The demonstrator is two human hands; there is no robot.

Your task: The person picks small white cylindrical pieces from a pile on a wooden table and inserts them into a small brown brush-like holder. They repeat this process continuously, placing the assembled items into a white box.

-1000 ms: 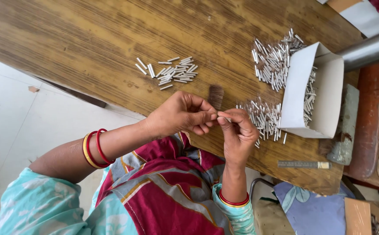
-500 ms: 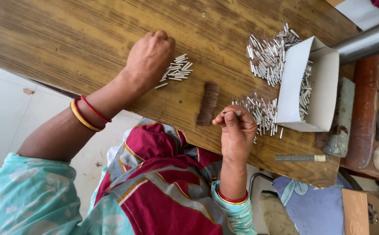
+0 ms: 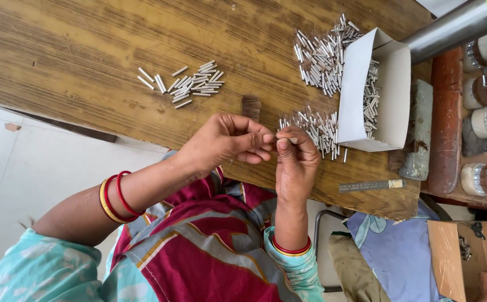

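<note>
Since half a second ago the left hand (image 3: 221,142) has come back from the small pile at 11 o'clock and is now meeting the right hand (image 3: 295,162) at the near edge of the surface (image 3: 87,61). Both hands are pinching one thin silver pin (image 3: 287,136) between thumb and fingertips — fingers closed on it from either end, the pin lying level just above the wood. Red and yellow bangles (image 3: 115,198) are circling the left wrist, and a red one is sitting on the right.

Just beyond the hands, at 1 o'clock, a loose heap of pins (image 3: 313,127) is lying against a white cardboard box (image 3: 355,89) that is holding more of them. Farther out at 11 o'clock the small pile (image 3: 190,84) is resting well apart, and another heap (image 3: 322,53) is spreading at 12 o'clock — beside the box's far wall.
</note>
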